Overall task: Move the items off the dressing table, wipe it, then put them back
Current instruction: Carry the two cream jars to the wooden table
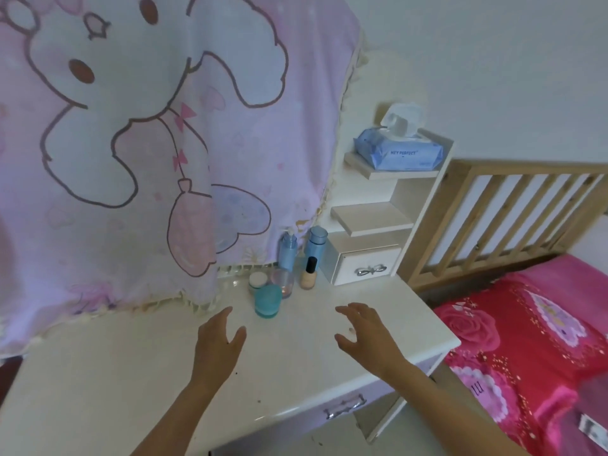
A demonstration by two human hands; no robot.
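Note:
A white dressing table (138, 373) fills the lower middle of the view. Near its back stand a teal jar (267, 301), a small white-lidded jar (257, 280), a clear pink jar (283, 282), a foundation bottle with a black cap (309, 274), a blue pump bottle (288, 246) and a blue capped bottle (316, 241). My left hand (217, 343) hovers open over the tabletop, just in front and left of the teal jar. My right hand (368, 334) hovers open to the right of the jars, fingers spread. Neither hand holds anything.
A pink bunny-print cloth (148, 133) hangs over the table's back. A white shelf unit (371, 218) with a small drawer stands at the right rear, a blue wet-wipe pack (399, 151) on top. A bed with a red flowered cover (526, 350) and wooden rail (513, 209) lies right.

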